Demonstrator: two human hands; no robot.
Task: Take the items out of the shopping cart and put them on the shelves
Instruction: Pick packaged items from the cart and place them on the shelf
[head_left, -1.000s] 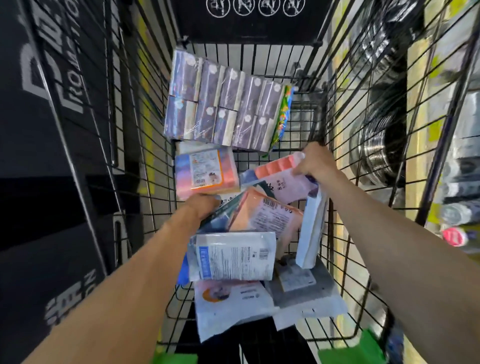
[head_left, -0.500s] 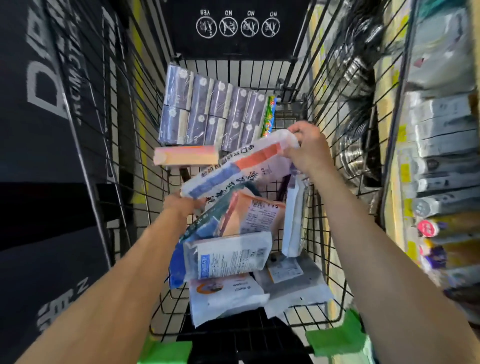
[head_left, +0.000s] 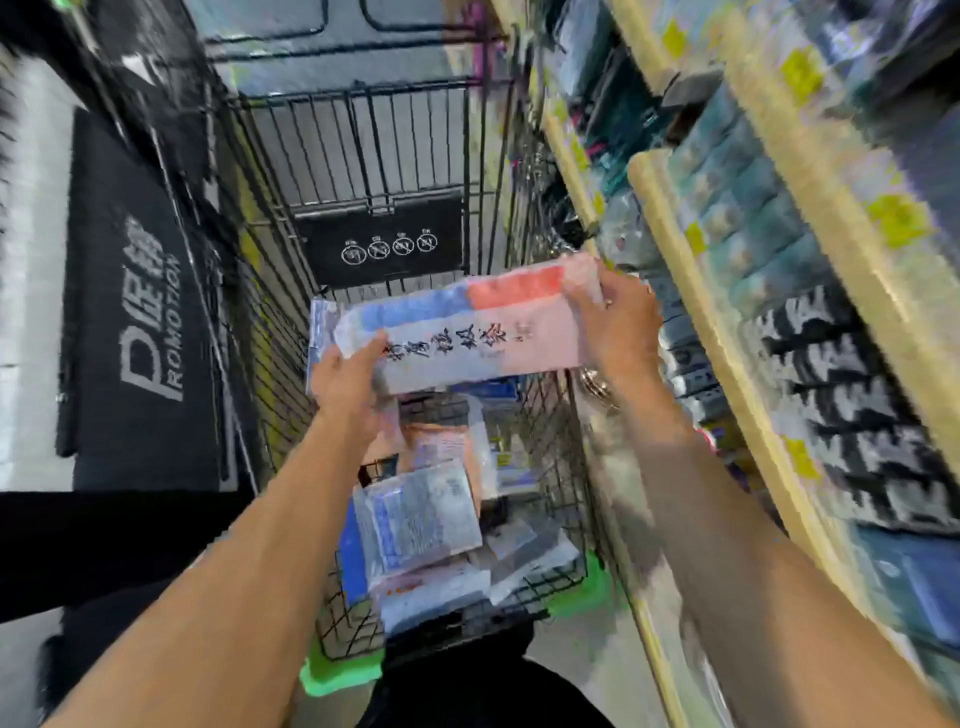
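The fingers (head_left: 582, 304) of the right hand (head_left: 618, 322) curl over the right end of a long flat packet (head_left: 467, 332), thumb side toward the camera, while the left hand (head_left: 345, 379) grips the packet's left end from below, its thumb lying on the printed face. In the head view, the only one, the packet is held clear above the shopping cart (head_left: 363, 156), well apart from the other packets (head_left: 421, 514) still piled in the near part of the basket. Its long axis runs left to right and tilts slightly up toward the right, with a blue and red band along the far edge. The shelves (head_left: 727, 364) stand just to the right of the cart, so the right hand is the nearer one to them and the packet's right end points that way. I judge the coming move to be a carry to the right, end first, though motion blur hides which shelf space is free.
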